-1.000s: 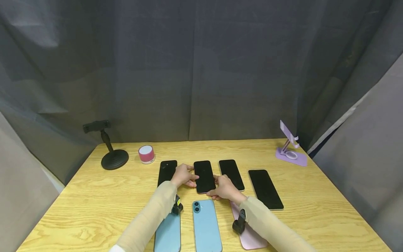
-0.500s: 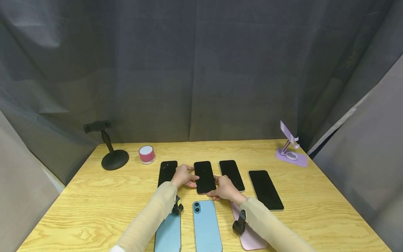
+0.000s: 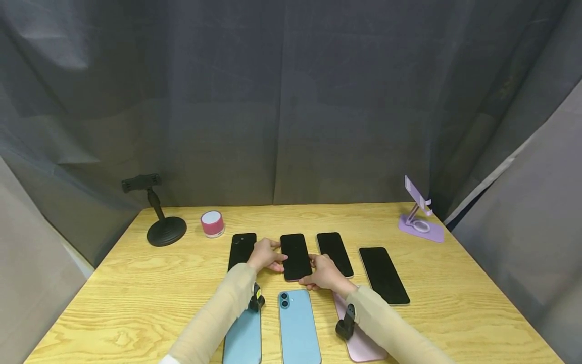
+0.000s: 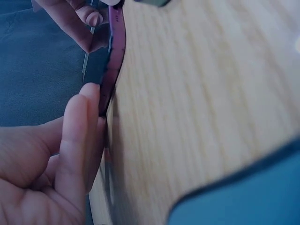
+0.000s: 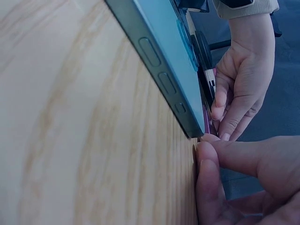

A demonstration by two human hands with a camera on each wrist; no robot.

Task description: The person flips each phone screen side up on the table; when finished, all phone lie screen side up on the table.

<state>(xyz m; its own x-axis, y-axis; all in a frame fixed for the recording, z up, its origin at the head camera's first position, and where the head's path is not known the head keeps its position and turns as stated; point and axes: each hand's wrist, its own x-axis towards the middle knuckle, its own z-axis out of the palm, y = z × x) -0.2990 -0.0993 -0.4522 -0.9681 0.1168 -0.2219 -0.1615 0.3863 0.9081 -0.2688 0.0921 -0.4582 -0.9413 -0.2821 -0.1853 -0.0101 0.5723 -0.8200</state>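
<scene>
Honestly, basically nothing's shifted over the last second, so I'd call this a steady hold rather than progress. Big dark grey curtain (image 3: 218,101) across the back of the room, wood-grain bench (image 3: 113,283) in front, black stand (image 3: 165,231) far left, purple stand (image 3: 434,233) far right. Left hand (image 3: 264,254) grips the left edge of the pink-sided phone (image 3: 295,255), right hand (image 3: 325,273) grips round its near right corner. That phone's mid-bench, screen up, looks flat, with a blue phone (image 3: 300,328) just on the near side.
</scene>
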